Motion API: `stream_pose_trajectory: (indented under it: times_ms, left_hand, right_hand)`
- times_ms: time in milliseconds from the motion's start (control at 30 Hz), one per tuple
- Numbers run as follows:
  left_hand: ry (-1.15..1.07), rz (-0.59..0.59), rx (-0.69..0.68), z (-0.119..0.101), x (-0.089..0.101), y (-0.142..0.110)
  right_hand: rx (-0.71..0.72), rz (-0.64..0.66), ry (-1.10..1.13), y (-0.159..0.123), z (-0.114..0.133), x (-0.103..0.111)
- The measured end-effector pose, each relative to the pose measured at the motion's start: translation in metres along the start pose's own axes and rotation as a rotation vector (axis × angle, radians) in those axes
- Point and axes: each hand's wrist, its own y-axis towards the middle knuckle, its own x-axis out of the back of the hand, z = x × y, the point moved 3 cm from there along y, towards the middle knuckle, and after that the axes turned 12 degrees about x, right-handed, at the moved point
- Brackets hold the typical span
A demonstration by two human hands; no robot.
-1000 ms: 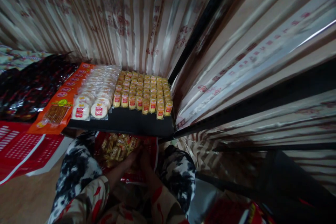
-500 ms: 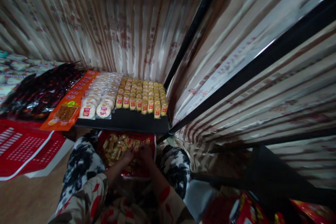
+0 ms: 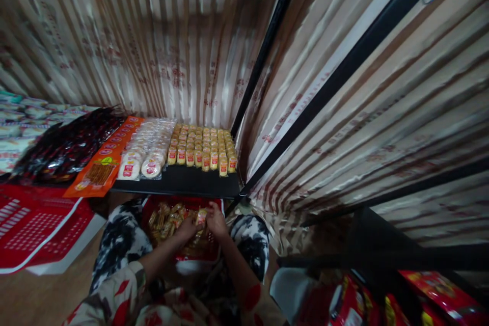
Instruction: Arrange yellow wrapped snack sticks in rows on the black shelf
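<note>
Yellow packs [image 3: 190, 157]: rows set on shelf [image 3: 175, 181], others loose in basket [image 3: 214, 253]. Left hand [image 3: 187, 229] pinches one pack [image 3: 201, 215]; right hand [image 3: 216, 221] beside it, fingers curled.

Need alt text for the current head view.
Left hand holds a small wrapped snack, right hand beside it, over a red basket of similar packets; beyond, a black shelf holds rows of packaged snacks before striped curtains.

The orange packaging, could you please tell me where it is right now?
In the head view, the orange packaging lies left of centre on the black shelf, between the dark packets and the wrapped white discs.
</note>
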Motion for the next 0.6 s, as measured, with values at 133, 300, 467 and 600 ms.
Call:
stream_pose_trajectory:
  times_ms: [133, 300, 467, 600]
  left_hand:
    - [0.221, -0.09, -0.099, -0.023, 0.006, -0.011]
    - [0.323, -0.127, -0.211, -0.055, 0.008, -0.019]
    - [0.263, -0.141, -0.197, -0.074, 0.004, -0.016]
    - [0.242, -0.135, -0.173, -0.084, -0.003, -0.013]
  right_hand:
    - [0.047, -0.166, 0.225, -0.011, 0.016, 0.007]
    - [0.123, -0.287, 0.319, -0.015, 0.035, 0.023]
    - [0.147, -0.251, 0.192, -0.013, 0.044, 0.036]
    - [0.184, -0.278, 0.029, -0.011, 0.047, 0.045]
